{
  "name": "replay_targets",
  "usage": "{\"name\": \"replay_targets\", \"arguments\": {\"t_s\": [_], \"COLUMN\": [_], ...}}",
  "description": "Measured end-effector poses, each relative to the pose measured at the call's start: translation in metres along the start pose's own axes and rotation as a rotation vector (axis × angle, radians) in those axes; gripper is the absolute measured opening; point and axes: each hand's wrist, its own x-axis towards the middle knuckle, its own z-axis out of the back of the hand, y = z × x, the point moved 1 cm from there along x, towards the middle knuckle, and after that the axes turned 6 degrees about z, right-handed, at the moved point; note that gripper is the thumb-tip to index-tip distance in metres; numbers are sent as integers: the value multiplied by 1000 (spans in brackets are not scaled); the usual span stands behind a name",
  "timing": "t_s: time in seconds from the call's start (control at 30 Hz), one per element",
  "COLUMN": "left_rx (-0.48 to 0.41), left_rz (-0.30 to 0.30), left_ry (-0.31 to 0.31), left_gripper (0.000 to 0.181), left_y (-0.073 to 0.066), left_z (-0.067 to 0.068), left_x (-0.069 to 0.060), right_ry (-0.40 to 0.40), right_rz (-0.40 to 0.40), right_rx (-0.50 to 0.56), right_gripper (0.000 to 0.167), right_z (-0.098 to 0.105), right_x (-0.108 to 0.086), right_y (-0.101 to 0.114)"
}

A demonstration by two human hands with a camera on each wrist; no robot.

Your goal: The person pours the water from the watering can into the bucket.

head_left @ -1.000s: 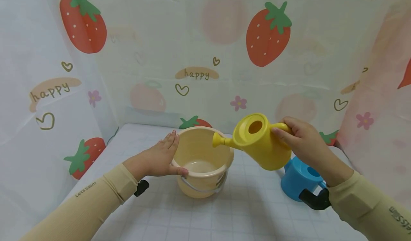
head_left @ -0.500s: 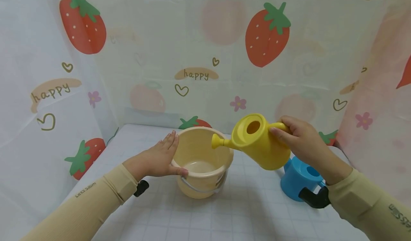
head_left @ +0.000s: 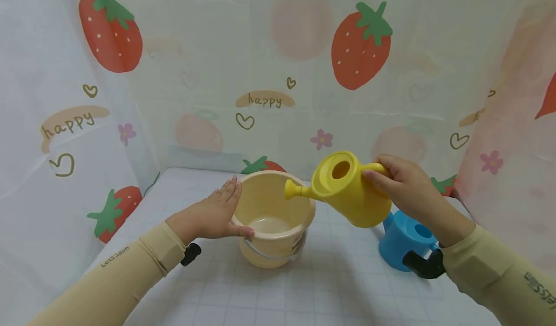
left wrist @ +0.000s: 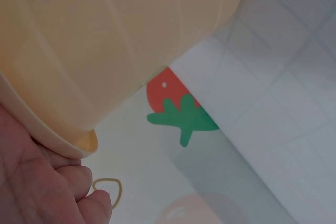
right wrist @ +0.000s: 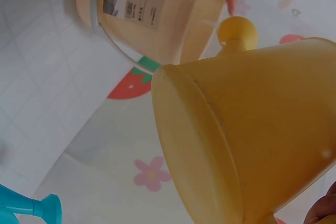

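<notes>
Curled round handle (head_left: pixel 376 167), right hand (head_left: pixel 404 181) holds can (head_left: pixel 360 195), spout (head_left: pixel 306 191) over bucket (head_left: pixel 271 244); left hand (head_left: pixel 213 215), spread, seemingly steadies its left rim (left wrist: pixel 44 130).

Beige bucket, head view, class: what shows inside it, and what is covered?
Inside the bucket, its far wall and part of its floor show. The yellow watering can's spout covers some wall, the left hand some left rim; the near rim hides the near inside.

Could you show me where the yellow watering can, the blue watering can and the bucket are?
Yellow watering can (head_left: pixel 362 203): head view, on the side of its body.
Blue watering can (head_left: pixel 394 245): head view, on the side of its body.
Bucket (head_left: pixel 265 200): head view, on its inner wall.
</notes>
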Motion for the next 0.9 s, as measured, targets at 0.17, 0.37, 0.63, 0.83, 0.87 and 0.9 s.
{"name": "replay_targets", "arguments": {"t_s": [0.17, 0.37, 0.63, 0.83, 0.87, 0.9], "left_rx": [1, -2, -13, -14, -14, -14], "left_rz": [3, 5, 9, 9, 9, 9], "left_ry": [3, 2, 0, -4, -5, -6], "left_gripper": [124, 124, 124, 124, 124, 124], "left_y": [0, 0, 0, 0, 0, 0], "left_z": [0, 0, -1, -1, -1, -1], "left_x": [0, 0, 0, 1, 1, 2], "right_ry": [-4, -8, -15, -16, -15, -14], "right_rz": [5, 8, 18, 22, 21, 22], "right_rx": [3, 6, 7, -3, -4, -2], "right_gripper": [33, 34, 31, 31, 31, 31], "right_z": [0, -1, -2, -1, -1, -2], "right_x": [0, 1, 3, 3, 3, 3], "right_y": [-1, 0, 2, 2, 2, 2]}}
